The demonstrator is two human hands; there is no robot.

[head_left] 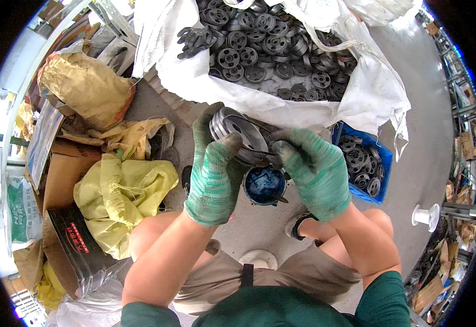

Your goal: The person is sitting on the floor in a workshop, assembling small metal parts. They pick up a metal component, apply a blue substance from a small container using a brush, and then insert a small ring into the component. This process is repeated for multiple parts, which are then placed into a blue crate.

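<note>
gloves (pixel 211 199) of green-and-white knit, dark at the fingers, cover both hands, likely against grime and hard edges. the left hand (pixel 214 163) wraps a grooved grey metal wheel (pixel 243 131) from the left, fingers behind it and thumb over the near side, a grip that seems meant to carry the weight. the right hand (pixel 313 169) bends thumb and fingertips together at the wheel's right edge, apparently pinching the rim and steadying it; whether some small thing also sits between them, i cannot tell. the wheel is tilted between the hands, perhaps to bring its face into sight.

below it on the floor, between the feet, stands a small round blue container (pixel 257 202), within easy reach. just beyond the hands, a large white woven sack (pixel 298 113) lies open, its sides slumped outward, so the heaped dark metal wheels (pixel 265 46) can be got at; a dark work glove (pixel 195 41) rests on the left of the heap. to the right, a blue plastic crate (pixel 386 163) keeps more spoked wheels (pixel 362 165) apart from the heap. on the left lies a crumpled yellow woven sack (pixel 115 191), seemingly pushed aside.
</note>
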